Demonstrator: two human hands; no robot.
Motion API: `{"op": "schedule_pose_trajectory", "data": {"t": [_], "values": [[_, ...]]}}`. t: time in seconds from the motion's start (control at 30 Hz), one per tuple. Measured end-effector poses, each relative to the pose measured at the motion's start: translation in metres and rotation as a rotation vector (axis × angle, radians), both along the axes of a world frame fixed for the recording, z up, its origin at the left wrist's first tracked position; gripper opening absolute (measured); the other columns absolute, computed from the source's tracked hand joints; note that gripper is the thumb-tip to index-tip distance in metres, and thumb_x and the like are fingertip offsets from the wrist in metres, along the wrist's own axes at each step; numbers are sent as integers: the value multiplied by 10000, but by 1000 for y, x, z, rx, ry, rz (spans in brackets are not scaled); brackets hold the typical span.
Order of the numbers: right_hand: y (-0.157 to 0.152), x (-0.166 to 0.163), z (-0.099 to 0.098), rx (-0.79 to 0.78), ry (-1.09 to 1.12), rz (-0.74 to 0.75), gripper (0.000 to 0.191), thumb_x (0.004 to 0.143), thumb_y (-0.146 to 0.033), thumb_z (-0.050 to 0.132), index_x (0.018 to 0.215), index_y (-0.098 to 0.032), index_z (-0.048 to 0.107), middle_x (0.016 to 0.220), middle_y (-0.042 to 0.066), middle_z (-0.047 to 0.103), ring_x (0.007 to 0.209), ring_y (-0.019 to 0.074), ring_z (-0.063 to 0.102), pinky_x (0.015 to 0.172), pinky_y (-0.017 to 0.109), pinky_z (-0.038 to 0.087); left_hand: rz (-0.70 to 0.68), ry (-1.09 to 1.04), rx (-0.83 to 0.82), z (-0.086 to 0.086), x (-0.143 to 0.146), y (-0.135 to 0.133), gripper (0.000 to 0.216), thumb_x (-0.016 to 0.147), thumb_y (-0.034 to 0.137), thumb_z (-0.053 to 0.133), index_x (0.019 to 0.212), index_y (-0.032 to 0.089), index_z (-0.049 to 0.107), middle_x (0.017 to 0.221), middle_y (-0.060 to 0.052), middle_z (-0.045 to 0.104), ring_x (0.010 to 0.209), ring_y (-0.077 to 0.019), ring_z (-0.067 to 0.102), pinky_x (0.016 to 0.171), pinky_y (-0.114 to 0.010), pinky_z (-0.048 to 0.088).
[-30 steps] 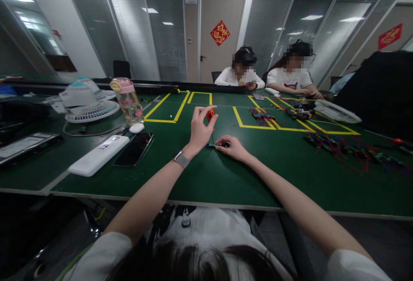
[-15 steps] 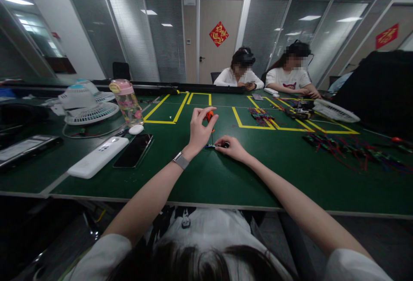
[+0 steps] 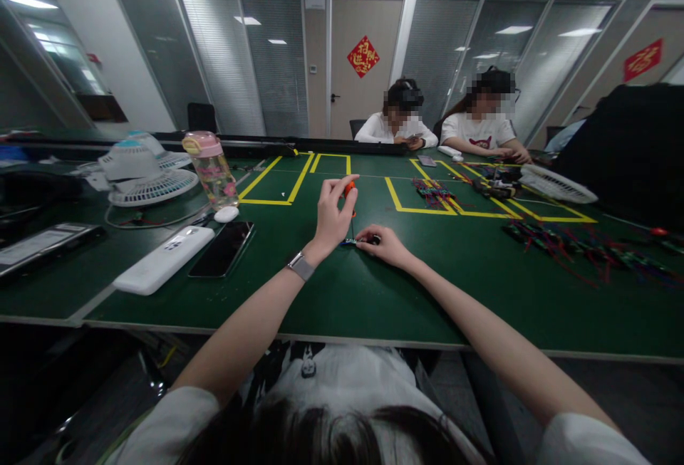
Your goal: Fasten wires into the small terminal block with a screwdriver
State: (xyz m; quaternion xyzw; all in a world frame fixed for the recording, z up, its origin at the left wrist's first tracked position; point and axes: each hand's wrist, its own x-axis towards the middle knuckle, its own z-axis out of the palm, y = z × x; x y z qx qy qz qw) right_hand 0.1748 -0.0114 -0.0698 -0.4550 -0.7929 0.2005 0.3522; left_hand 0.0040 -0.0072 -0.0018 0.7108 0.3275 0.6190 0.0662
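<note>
My left hand (image 3: 332,214) has its fingers closed around the orange handle of a screwdriver (image 3: 350,187). The screwdriver stands upright, its thin dark shaft pointing down to a small circuit board (image 3: 350,242) on the green table. My right hand (image 3: 385,243) rests low on the table and pinches the right end of that board, with fingertips close to the shaft. A small dark part shows by the right fingers, too small to name. The exact spot where the tip meets the board is too small to make out.
On the left lie a phone (image 3: 222,249), a white power bank (image 3: 163,260), a bottle (image 3: 211,169) and a white fan (image 3: 152,187). Wired circuit boards (image 3: 582,248) lie at right, more (image 3: 434,193) beside yellow tape. Two people sit across the table (image 3: 342,301).
The fingers of my left hand have shifted slightly on the screwdriver's handle, the thumb nearer to it. My right hand and the circuit board stay almost where they were.
</note>
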Motion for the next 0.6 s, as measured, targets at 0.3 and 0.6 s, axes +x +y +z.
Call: {"op": "schedule_pose_trajectory", "data": {"t": [0.3, 0.6], "values": [[0, 1, 1, 13, -13, 16, 194, 795, -287, 691, 942, -177, 754, 801, 49, 669, 721, 160, 594, 708, 298, 463, 13, -12, 35, 3, 0, -4, 223, 938, 236, 578, 1146, 234, 657, 935, -36, 586, 839, -157, 579, 800, -294, 496], [1, 2, -2, 16, 4, 8, 192, 795, -291, 692, 938, -184, 762, 812, 48, 677, 698, 150, 570, 686, 288, 453, -45, -13, 19, 4, 0, -4, 290, 1004, 248, 439, 1229, 237, 622, 1019, -56, 625, 899, -162, 596, 806, -287, 497]]}}
